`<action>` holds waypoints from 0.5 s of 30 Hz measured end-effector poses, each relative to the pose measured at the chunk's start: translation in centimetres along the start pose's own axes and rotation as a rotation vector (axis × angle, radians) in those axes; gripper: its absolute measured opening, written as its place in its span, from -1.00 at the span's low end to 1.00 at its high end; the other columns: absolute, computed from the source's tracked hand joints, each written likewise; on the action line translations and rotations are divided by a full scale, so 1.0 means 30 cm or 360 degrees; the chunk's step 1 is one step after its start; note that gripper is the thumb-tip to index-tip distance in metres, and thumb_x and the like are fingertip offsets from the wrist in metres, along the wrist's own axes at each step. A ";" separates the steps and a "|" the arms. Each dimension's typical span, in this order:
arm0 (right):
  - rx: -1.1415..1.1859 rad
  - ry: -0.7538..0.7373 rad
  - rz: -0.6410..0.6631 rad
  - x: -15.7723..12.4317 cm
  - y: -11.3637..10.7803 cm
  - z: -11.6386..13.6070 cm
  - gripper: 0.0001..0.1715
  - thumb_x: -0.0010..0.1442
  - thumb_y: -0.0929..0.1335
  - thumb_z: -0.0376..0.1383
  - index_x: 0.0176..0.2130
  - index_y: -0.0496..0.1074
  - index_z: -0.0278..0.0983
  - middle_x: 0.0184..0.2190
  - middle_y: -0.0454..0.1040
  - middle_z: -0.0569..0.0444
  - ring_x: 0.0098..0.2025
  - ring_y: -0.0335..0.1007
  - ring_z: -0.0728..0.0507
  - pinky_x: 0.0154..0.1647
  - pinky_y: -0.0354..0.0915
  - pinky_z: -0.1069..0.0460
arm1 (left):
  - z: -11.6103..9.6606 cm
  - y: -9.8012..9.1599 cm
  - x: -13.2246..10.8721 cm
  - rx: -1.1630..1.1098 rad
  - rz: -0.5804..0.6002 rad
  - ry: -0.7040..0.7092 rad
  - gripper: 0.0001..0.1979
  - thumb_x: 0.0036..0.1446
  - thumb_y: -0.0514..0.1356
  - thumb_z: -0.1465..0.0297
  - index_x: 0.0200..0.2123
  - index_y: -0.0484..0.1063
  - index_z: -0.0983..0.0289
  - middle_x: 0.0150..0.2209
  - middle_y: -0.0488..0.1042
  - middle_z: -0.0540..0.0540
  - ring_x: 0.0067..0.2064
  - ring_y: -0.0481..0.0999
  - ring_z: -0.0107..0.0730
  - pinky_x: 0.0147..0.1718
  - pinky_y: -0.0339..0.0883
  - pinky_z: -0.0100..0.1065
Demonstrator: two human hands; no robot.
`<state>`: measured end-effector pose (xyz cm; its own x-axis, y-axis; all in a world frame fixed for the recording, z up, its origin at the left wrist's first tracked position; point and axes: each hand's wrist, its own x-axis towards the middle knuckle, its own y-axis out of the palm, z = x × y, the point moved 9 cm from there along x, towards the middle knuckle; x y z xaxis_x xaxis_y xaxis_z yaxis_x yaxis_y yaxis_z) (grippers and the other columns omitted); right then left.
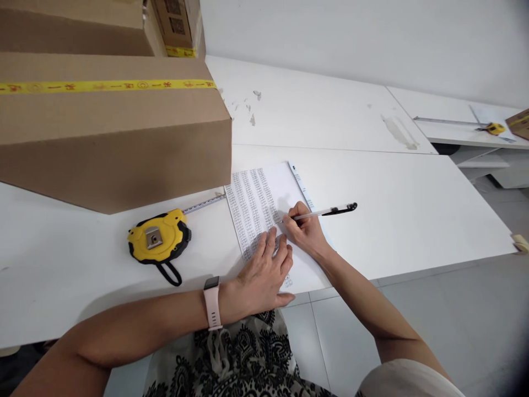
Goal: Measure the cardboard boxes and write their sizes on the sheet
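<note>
A sheet of paper (285,190) with columns of small handwriting lies near the table's front edge, on top of what looks like a pad with a pale blue edge. My right hand (305,229) grips a pen (326,213), its tip at the writing and its black-capped end pointing right. Flat on the lower part of the sheet rests my left hand (264,270), fingers spread, a pink-strapped watch on the wrist. To the left sits a yellow and black tape measure (156,238), its blade (204,204) drawn out a little toward the sheet.
A large cardboard box (124,116) with yellow printed tape fills the left side, with more boxes (176,25) behind it. The white table (397,204) extends right. On a farther surface lies another yellow tape measure (495,128) near a small box (519,123).
</note>
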<state>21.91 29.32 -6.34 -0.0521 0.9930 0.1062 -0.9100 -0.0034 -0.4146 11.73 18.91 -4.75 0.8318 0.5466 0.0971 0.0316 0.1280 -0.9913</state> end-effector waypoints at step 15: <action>-0.0026 -0.0027 -0.0016 0.000 -0.004 -0.001 -0.74 0.24 0.35 -0.29 -0.41 0.18 -0.17 -0.59 0.12 0.26 -0.55 0.03 0.00 -0.53 0.02 0.05 | -0.002 0.004 0.002 -0.0012 0.0005 0.0008 -0.02 0.22 0.03 -0.21 0.30 0.26 0.57 0.34 0.27 0.55 0.37 0.18 0.51 0.32 -0.12 0.23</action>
<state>22.03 29.33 -6.32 -0.0498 0.9908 0.1254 -0.9036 0.0088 -0.4283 11.82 18.90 -4.86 0.8346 0.5427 0.0939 0.0334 0.1202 -0.9922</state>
